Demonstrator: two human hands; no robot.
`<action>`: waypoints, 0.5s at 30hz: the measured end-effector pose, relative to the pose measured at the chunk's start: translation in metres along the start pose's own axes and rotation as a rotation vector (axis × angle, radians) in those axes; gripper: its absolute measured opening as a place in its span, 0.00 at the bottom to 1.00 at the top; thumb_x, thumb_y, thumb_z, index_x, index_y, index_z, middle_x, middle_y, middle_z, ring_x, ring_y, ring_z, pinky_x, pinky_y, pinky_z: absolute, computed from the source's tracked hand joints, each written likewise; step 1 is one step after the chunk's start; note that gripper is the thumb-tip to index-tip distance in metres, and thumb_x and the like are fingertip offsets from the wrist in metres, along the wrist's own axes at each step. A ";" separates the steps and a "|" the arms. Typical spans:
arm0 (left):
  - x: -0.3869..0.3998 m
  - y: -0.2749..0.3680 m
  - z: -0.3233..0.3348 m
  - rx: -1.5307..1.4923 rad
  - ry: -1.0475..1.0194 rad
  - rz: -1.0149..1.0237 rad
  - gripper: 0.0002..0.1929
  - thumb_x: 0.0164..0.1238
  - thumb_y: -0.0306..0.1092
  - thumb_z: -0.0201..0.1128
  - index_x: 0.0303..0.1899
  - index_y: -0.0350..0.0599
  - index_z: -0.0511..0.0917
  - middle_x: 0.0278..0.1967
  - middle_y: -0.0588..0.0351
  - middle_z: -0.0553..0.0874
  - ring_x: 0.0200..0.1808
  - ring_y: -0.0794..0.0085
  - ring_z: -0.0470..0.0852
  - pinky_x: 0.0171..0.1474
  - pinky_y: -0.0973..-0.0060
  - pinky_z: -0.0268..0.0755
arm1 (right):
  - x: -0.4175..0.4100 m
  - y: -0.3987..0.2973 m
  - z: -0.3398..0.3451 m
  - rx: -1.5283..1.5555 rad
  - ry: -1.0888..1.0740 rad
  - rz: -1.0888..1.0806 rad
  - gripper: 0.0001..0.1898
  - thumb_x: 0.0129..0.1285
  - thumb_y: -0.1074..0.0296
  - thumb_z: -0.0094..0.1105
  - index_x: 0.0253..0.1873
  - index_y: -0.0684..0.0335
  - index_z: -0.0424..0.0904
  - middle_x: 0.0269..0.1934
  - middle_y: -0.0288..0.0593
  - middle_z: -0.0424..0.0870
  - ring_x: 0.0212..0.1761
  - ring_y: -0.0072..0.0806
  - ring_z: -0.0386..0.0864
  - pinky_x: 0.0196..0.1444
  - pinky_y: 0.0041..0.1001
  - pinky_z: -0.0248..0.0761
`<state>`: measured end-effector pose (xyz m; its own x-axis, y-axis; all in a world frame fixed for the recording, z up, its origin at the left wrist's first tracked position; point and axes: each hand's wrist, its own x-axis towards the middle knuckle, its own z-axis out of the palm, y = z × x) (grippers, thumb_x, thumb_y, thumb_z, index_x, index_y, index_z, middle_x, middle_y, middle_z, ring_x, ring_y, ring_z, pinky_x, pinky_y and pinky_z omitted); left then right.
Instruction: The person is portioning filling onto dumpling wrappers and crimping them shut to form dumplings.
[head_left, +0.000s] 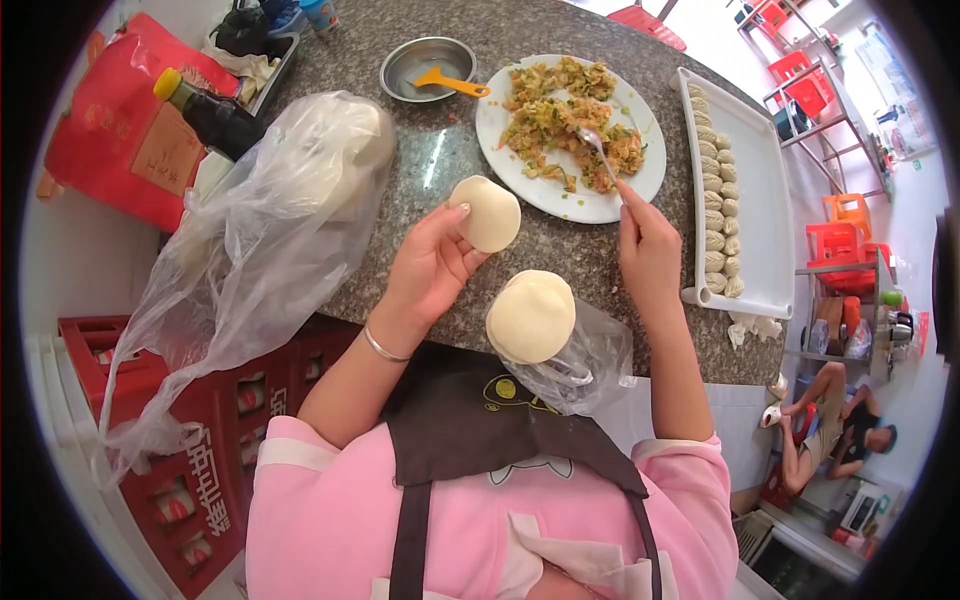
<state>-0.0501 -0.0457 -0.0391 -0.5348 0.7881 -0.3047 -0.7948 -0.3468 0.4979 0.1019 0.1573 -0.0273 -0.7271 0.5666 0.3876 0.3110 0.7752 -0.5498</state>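
My left hand (439, 259) holds a single round dough wrapper (489, 215) by its edge, thumb on top, above the granite table. In my right hand (651, 244) is a metal spoon (602, 154), its bowl resting in the chopped filling (574, 112). That filling is spread over a large white plate (499, 169). Between my forearms, at the table's near edge, a stack of round wrappers (531, 316) sits on a clear plastic bag (600, 352). To the right, pleated dumplings (712, 202) line the left side of a white tray (757, 225).
A metal bowl (394, 79) with an orange spatula (450, 82) stands behind the wrappers. Left are a filled plastic bag (300, 180), a dark bottle (214, 120) and a red bag (127, 127). Red crates (195, 465) stand below the table. A person (832, 431) sits at far right.
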 end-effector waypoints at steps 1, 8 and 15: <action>0.002 -0.002 0.000 0.001 -0.005 -0.002 0.16 0.69 0.30 0.56 0.55 0.36 0.73 0.48 0.50 0.83 0.48 0.69 0.84 0.49 0.73 0.80 | -0.003 0.004 0.003 -0.003 0.004 0.001 0.15 0.65 0.74 0.54 0.56 0.62 0.78 0.29 0.51 0.79 0.29 0.43 0.79 0.33 0.36 0.72; 0.009 -0.007 -0.008 0.106 0.052 -0.024 0.15 0.71 0.28 0.52 0.56 0.33 0.72 0.50 0.50 0.82 0.50 0.66 0.83 0.54 0.69 0.80 | 0.001 -0.005 0.000 0.151 0.030 0.142 0.14 0.65 0.75 0.53 0.54 0.66 0.80 0.32 0.57 0.81 0.30 0.44 0.81 0.35 0.34 0.72; 0.016 -0.014 0.002 0.068 0.032 -0.145 0.17 0.75 0.29 0.45 0.60 0.31 0.66 0.58 0.43 0.76 0.59 0.57 0.77 0.63 0.57 0.71 | -0.004 -0.008 -0.005 0.191 -0.114 0.282 0.13 0.67 0.74 0.53 0.53 0.67 0.80 0.30 0.54 0.82 0.27 0.32 0.79 0.35 0.28 0.71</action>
<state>-0.0473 -0.0274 -0.0495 -0.4253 0.8105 -0.4028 -0.8438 -0.1942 0.5003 0.1054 0.1499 -0.0204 -0.6957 0.7079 0.1217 0.3969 0.5201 -0.7563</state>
